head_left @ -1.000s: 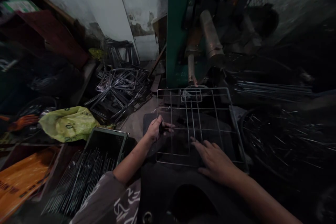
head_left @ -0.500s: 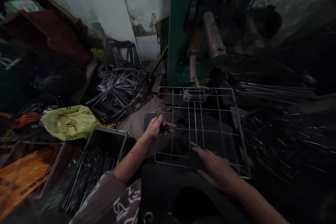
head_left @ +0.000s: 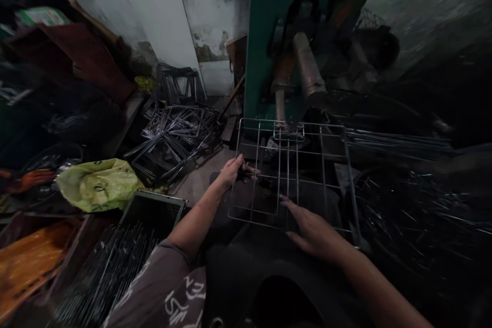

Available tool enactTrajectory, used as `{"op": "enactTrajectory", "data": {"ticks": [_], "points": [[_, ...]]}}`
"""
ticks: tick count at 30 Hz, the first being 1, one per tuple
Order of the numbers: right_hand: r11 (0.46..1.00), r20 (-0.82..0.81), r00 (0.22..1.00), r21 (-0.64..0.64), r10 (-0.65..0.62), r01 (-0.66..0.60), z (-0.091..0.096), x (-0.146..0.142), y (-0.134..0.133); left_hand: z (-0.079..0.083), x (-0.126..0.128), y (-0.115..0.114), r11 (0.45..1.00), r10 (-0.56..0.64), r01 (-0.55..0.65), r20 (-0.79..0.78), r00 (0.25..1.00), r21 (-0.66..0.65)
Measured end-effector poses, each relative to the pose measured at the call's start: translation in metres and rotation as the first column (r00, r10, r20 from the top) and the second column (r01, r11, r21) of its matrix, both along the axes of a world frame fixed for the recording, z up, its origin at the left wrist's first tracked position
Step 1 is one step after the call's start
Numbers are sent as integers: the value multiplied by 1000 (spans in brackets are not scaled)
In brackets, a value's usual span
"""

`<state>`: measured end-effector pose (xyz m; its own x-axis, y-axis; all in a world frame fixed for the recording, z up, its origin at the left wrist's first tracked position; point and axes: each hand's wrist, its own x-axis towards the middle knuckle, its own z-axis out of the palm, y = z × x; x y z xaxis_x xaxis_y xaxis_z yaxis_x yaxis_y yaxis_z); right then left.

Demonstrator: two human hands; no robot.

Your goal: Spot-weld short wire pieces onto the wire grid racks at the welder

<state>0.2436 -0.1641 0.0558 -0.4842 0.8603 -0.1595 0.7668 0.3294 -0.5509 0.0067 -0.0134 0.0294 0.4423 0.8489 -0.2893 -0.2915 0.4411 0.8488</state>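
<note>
A square wire grid frame (head_left: 307, 174) lies flat on a dark work surface in front of a green machine (head_left: 277, 36). My left hand (head_left: 232, 170) is closed round the frame's left edge wire. My right hand (head_left: 313, 230) rests on the frame's near edge, fingers stretched forward over the wires. The far edge of the frame sits under the machine's grey cylinder (head_left: 307, 69) and its copper-coloured electrode arm (head_left: 281, 102).
A heap of finished wire frames (head_left: 175, 133) lies on the floor at the left. A crate of straight wire rods (head_left: 115, 261) stands near my left elbow, beside a yellow-green bag (head_left: 98, 184). Long rods (head_left: 400, 138) and wire items fill the dark right side.
The frame has slid forward, further under the machine, with both hands still on it. The view has tilted up a little.
</note>
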Motion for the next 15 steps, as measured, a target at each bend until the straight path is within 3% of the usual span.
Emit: {"op": "enactTrajectory", "data": {"ticks": [7, 15], "points": [[1000, 33, 999, 0, 0, 0, 7, 7, 23, 4, 9, 21, 1000, 10, -10, 24, 1000, -13], [1000, 24, 1000, 27, -12, 11, 3, 14, 27, -3, 14, 25, 1000, -8, 9, 54, 998, -26]]}}
